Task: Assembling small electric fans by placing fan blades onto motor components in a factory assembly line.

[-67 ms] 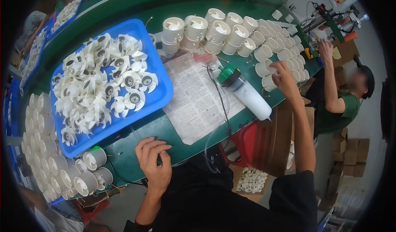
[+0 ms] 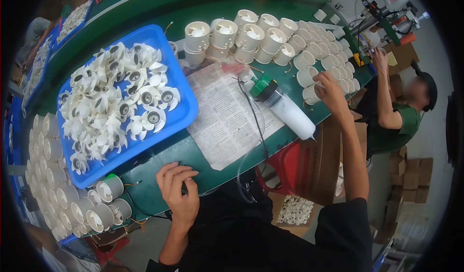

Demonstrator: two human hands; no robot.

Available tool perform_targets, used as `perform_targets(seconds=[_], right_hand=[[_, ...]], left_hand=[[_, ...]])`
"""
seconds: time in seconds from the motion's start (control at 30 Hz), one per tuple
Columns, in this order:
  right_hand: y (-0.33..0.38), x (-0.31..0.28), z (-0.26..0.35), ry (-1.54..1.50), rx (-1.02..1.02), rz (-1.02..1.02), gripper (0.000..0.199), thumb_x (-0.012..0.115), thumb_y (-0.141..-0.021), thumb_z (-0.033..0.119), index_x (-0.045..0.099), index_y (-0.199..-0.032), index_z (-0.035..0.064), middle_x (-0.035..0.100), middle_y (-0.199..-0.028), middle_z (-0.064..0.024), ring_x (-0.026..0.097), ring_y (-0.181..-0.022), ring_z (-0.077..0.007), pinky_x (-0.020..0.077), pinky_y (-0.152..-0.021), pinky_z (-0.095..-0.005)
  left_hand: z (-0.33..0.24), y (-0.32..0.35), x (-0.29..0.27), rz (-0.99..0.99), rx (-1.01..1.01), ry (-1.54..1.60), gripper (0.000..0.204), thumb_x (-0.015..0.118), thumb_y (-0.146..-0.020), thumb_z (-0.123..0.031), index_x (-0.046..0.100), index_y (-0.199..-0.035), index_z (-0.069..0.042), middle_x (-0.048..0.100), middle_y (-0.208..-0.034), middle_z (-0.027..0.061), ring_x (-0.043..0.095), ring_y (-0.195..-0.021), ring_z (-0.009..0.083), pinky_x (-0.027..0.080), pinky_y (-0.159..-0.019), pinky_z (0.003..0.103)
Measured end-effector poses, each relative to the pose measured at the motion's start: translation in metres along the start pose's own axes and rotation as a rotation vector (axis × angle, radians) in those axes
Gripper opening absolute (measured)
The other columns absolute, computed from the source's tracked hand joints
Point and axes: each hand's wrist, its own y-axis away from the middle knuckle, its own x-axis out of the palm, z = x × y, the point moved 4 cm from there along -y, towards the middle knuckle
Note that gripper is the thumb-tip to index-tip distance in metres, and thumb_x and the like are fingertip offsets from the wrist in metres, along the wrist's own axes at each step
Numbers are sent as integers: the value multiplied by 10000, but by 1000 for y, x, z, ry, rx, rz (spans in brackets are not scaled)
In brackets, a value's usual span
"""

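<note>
At the right end of the bench, the fingers of my right hand [image 2: 332,94] close on the rim of a white cylindrical housing [image 2: 310,94], the nearest of a large group there. My left hand [image 2: 180,190] hovers by the bench's near edge, its fingers loosely bent and apart, with nothing in it. Between the hands lies a large syringe-like dispenser tube [image 2: 292,115] with a green cap and white filling, partly on a printed paper sheet [image 2: 220,122]. To the left, a blue tray [image 2: 191,110] holds a heap of white fan impellers [image 2: 104,100].
Stacked white housings with impellers inside [image 2: 224,33] stand along the back. More housings [image 2: 100,216] crowd the left end, wires trailing. A thin hose [image 2: 240,168] hangs over the front edge by a red stool [image 2: 282,168]. A co-worker [image 2: 398,122] sits at the right.
My right hand has come down a little, and its fingertips have met the rim of the nearest housing. My left hand keeps its pose. The whole view has shifted slightly.
</note>
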Motion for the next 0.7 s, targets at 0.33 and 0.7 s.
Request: perform_targets(seconds=[0.33,0.7], right_hand=[[-14,-3,-4,-5,64,-56,487,635,-825,-42,535,-1264,141,621,-1026,-114,637,-950,-335,508,-815,-399],[-32,-14,5,-118,77,17,746,692,-747,-100,436,-1383,192,474,-1400,-102,596,-1103,-365,513,-920,-412]], left_hand=[[-2,2,4,8,-18,16,134,600,-818,37,659,-921,-24,647,-932,119,563,-1033,328,443,-915,413],[-4,-2,4,39,25,-60,80,588,-831,14,650,-861,-28,634,-875,115,575,-974,302,409,-973,442]])
